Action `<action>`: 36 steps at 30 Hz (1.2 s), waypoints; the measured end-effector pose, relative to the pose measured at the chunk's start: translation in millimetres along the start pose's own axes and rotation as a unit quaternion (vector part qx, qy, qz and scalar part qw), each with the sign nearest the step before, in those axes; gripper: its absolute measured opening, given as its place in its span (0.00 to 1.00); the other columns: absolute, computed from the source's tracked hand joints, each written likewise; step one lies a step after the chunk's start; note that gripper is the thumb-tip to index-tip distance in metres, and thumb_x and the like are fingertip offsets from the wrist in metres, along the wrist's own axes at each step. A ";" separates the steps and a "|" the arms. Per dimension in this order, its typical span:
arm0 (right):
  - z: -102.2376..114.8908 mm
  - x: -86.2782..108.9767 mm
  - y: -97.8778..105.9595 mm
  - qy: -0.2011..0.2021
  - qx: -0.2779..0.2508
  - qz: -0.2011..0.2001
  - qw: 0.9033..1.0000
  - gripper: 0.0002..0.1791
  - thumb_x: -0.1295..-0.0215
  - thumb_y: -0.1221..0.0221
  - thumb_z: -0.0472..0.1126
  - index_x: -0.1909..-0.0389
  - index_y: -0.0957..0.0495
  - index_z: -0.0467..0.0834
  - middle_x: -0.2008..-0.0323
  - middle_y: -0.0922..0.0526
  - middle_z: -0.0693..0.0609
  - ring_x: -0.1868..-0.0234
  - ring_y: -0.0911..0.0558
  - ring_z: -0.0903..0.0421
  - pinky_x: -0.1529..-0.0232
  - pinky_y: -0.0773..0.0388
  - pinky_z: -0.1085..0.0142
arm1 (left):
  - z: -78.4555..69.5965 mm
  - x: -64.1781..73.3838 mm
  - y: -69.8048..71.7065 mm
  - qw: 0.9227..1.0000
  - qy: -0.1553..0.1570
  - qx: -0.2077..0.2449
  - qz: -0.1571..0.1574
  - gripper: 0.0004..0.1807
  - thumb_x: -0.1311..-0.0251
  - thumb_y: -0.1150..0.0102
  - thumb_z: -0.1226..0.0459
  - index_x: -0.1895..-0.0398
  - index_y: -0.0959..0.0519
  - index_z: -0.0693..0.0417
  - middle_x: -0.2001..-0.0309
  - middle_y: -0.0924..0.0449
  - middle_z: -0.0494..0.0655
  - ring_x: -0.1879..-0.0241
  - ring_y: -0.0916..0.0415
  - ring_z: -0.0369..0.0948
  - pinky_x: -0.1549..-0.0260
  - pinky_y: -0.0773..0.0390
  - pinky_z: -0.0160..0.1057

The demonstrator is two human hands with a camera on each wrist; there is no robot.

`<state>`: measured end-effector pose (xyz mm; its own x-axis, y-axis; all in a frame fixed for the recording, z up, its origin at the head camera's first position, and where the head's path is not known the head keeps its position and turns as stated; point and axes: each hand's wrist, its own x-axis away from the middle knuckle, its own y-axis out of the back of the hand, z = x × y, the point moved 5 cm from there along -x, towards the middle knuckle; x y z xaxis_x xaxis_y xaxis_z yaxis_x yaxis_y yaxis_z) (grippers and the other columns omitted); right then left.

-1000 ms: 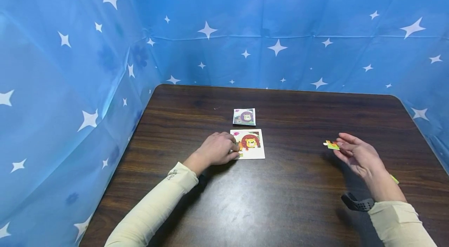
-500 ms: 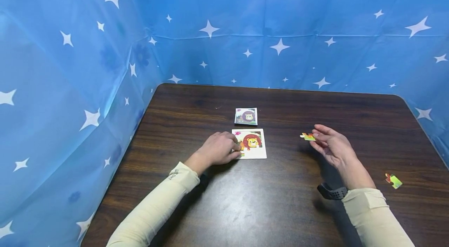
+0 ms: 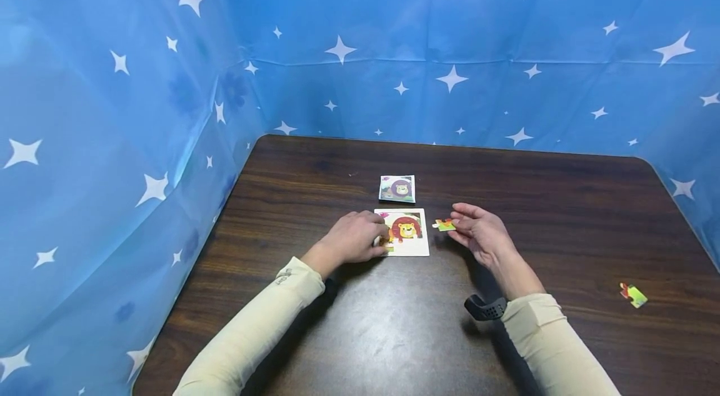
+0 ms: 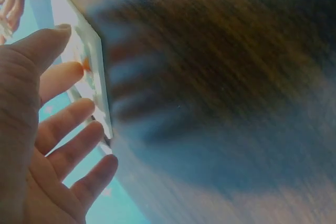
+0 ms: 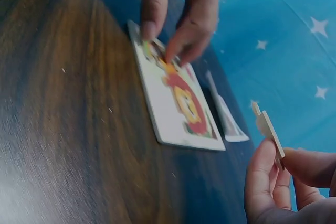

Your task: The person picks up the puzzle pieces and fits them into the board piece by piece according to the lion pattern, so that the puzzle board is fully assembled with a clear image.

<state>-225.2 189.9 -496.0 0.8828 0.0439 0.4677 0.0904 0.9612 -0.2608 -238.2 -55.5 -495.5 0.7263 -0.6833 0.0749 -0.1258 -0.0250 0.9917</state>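
On the table lies a white-framed lion jigsaw puzzle [image 3: 417, 247], partly filled, with a bare white area at its lower right. My left hand [image 3: 355, 237] rests on its left side, thumb and fingertips touching the pieces and the frame; the right wrist view shows this too. Just to the right of the frame, my right hand [image 3: 485, 238] pinches a green and orange puzzle piece [image 3: 444, 225] between thumb and fingers. The right wrist view shows that puzzle piece [image 5: 270, 132] edge-on, raised above the table.
A small lion picture card [image 3: 397, 188] lies behind the puzzle frame. Far to the right is a loose green and red puzzle piece [image 3: 635, 295]. A blue curtain with white stars [image 3: 394, 21] surrounds the dark wooden table [image 3: 371, 327] at the back and left.
My right hand has carried the puzzle piece leftward from the table's right side to beside the frame, uncovering the loose piece. My left hand has stayed on the puzzle.
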 end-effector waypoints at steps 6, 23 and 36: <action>-11.3 -6.4 -16.3 0.000 0.020 -0.005 1.000 0.25 0.29 0.49 0.22 0.32 0.34 0.34 0.64 0.20 0.58 0.63 0.16 0.63 0.57 0.15 0.67 | 1.6 -2.9 -4.8 1.000 0.011 0.017 0.013 0.15 0.35 0.36 0.46 0.57 0.21 0.45 0.32 0.24 0.49 0.34 0.26 0.48 0.42 0.23 0.51; -34.7 -12.1 -55.5 0.019 0.080 0.001 0.997 0.25 0.35 0.48 0.20 0.37 0.30 0.29 0.58 0.21 0.50 0.63 0.19 0.63 0.64 0.16 0.71 | 1.9 -5.8 -5.4 1.000 0.008 0.018 0.007 0.16 0.36 0.36 0.45 0.57 0.23 0.44 0.41 0.20 0.43 0.45 0.22 0.45 0.54 0.20 0.48; -46.7 -12.7 -74.9 0.079 0.133 -0.034 0.987 0.22 0.44 0.49 0.17 0.47 0.23 0.27 0.60 0.21 0.43 0.64 0.22 0.59 0.68 0.18 0.69 | 3.6 -5.5 -7.6 1.000 0.015 0.023 0.001 0.16 0.36 0.36 0.46 0.58 0.24 0.45 0.40 0.20 0.43 0.45 0.22 0.45 0.55 0.20 0.49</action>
<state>-221.6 104.6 -521.9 0.9417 -0.0468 0.3332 0.0467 0.9989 0.0085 -243.7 -54.1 -503.9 0.7456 -0.6615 0.0805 -0.1581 -0.0583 0.9857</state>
